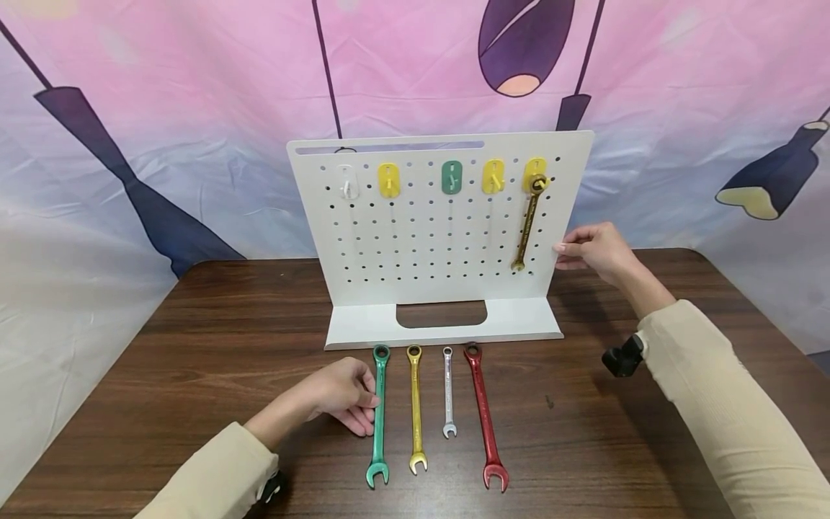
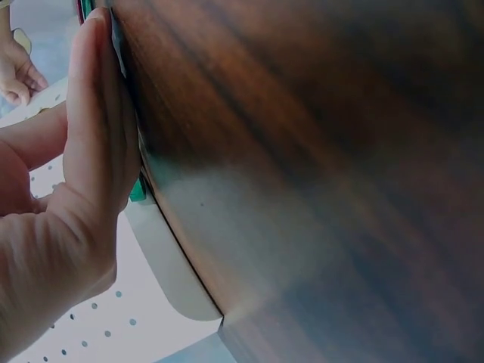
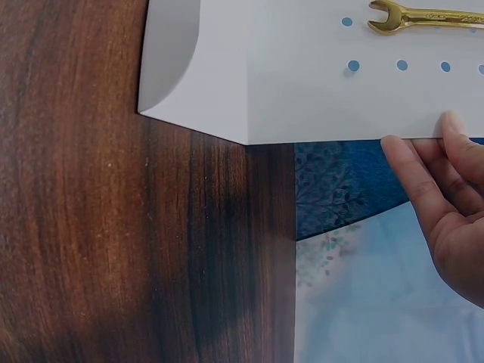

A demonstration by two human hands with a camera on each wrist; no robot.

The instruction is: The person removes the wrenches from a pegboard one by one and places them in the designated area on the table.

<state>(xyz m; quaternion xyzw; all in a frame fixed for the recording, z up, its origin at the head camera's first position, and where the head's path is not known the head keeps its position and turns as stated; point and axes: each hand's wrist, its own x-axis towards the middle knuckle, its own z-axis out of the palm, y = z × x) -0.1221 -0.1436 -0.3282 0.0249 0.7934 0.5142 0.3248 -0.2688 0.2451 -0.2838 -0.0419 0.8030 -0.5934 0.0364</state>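
My left hand lies beside a green combination wrench on the table, its thumb and fingertips touching the wrench's left side. In the left wrist view, the fingers look fairly straight along the tabletop. With thumb in front and fingers behind, my right hand pinches the right edge of a white pegboard stand. A dark gold wrench hangs from the rightmost yellow hook. To the right of the green wrench lie a yellow wrench, a small silver wrench and a red wrench.
Along the board's upper part sit a white hook, two other yellow hooks, one of them left of centre, and a green hook. The stand rests on a dark wooden table. A patterned cloth hangs behind.
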